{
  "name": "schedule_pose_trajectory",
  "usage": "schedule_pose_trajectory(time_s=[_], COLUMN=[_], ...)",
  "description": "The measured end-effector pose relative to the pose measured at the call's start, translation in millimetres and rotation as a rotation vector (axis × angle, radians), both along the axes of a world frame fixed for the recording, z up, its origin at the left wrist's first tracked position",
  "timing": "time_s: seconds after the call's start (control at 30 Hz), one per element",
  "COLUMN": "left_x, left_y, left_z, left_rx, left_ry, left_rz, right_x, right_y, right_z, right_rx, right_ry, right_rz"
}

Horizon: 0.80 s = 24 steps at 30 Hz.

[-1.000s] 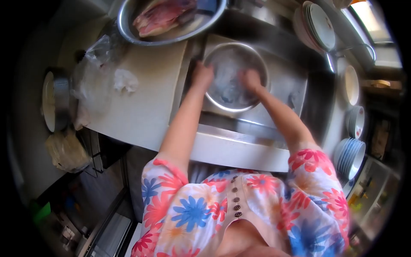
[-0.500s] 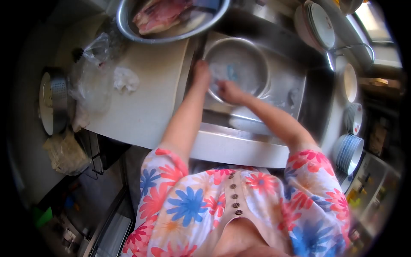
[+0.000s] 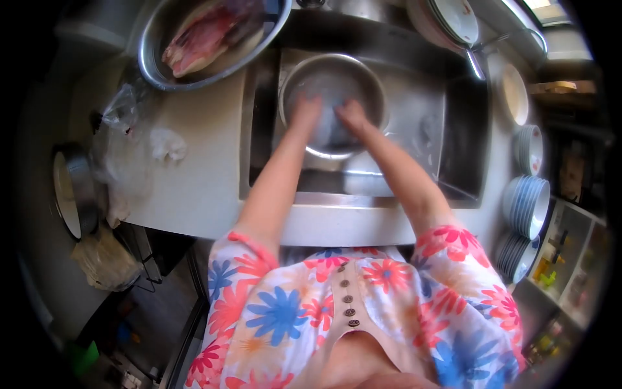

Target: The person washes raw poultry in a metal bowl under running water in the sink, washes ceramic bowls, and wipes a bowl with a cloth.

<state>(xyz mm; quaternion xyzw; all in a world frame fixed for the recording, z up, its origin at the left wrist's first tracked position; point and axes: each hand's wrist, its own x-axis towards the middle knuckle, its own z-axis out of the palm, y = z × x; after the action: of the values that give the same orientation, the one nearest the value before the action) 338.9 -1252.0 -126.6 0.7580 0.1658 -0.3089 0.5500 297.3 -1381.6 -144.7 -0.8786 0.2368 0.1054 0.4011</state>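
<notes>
Both my hands are down inside the metal bowl [image 3: 364, 76], which sits in the left half of the sink [image 3: 418, 97]. My left hand [image 3: 306, 110] is by the bowl's left side and my right hand [image 3: 350, 114] is just beside it, a narrow gap between. Blur hides my fingers, so I can't tell whether either hand is spread or pinching something; a bluish patch shows by my right fingertips. My forearms cross the sink's near edge and cover parts of the bowl's near rim.

A big basin [image 3: 172, 85] with raw meat [image 3: 204, 39] in it crowds the sink's far left corner. Left of the sink, a crumpled white wad [image 3: 167, 144] lies on the counter [image 3: 194, 188], with a clear plastic bag [image 3: 122, 110] toward the counter's left edge. A shiny metal bar [image 3: 476, 65] juts over the sink's far right corner, beside stacked plates [image 3: 461, 23]. Along the sink's right edge stand a pale bowl [image 3: 516, 96], small stacked bowls [image 3: 530, 149] and blue-striped bowls [image 3: 528, 206].
</notes>
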Motion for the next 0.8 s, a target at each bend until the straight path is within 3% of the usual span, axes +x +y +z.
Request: schedule_pose_trajectory(time_s=[0.03, 0.07, 0.1, 0.13, 0.2, 0.23, 0.27, 0.33, 0.4, 0.43, 0.5, 0.53, 0.6, 0.63, 0.67, 0.73, 0.77, 0.8], left_x=[1.3, 1.1, -4.5, -3.2, 0.5, -1.9, -1.4, 0.3, 0.0, 0.2, 7.9, 9.5, 2.1, -0.3, -2.3, -0.6, -0.6, -0.4], left_y=[0.8, 1.3, -1.9, -1.1, 4.1, 3.6, -1.4, -4.6, -1.2, 0.3, 1.7, 1.8, -6.8, -9.1, -8.6, -1.6, 1.0, 0.4], left_z=[-0.6, 0.4, 17.3, -16.2, -119.9, -127.9, -98.0, -40.4, 17.1, 28.7, -20.7, -38.1, -21.9, -25.3, -19.7, -24.8, -27.2, -21.6], left_rx=[-0.187, -0.38, -0.533, -0.651, -0.868, -0.835, -0.788, -0.259, -0.274, -0.283, -0.133, -0.057, 0.246, 0.244, 0.243, -0.127, -0.314, -0.398], left_ry=[0.247, 0.494, 0.504, 0.385, 0.134, 0.187, 0.33, 0.123, 0.117, 0.115, -0.2, -0.353, -0.377, -0.307, -0.236, -0.077, 0.005, 0.147], left_rz=[0.163, 0.329, 0.448, 0.328, 0.077, 0.126, 0.522, 0.165, 0.282, 0.34, 0.18, 0.101, -0.165, -0.17, -0.176, 0.021, 0.116, 0.212], right_x=[3.0, 4.3, 2.4, -1.2, -5.8, -6.5, -1.8, 16.8, 27.5, 31.3, 29.7, 20.3, 1.4, -1.8, 4.7, 23.7, 26.3, 24.1], right_y=[10.4, 21.9, 33.9, 45.6, 68.3, 65.9, 58.3, 30.3, -2.5, -27.0, -38.7, -18.8, 5.6, -4.3, -17.7, -40.9, -38.5, -25.9], right_z=[12.9, 38.3, 68.0, 83.2, 70.3, 57.3, 37.1, 1.6, 10.6, -10.4, -22.0, -19.5, -12.4, -30.3, -37.7, -48.9, -53.8, -32.7], right_rx=[0.438, 0.473, 0.51, 0.546, 0.268, 0.085, -0.02, -0.236, -0.328, -0.325, -0.276, -0.357, -0.23, -0.277, -0.253, -0.203, 0.013, 0.18], right_ry=[0.035, -0.04, -0.11, -0.18, -0.374, -0.503, -0.418, -0.236, -0.075, -0.085, -0.074, -0.222, -0.027, -0.039, -0.024, 0.017, -0.013, -0.016], right_rz=[-0.261, -0.205, -0.15, -0.101, -0.01, 0.094, 0.078, 0.048, 0.227, 0.149, 0.004, 0.029, 0.355, 0.51, 0.338, -0.005, -0.145, -0.129])
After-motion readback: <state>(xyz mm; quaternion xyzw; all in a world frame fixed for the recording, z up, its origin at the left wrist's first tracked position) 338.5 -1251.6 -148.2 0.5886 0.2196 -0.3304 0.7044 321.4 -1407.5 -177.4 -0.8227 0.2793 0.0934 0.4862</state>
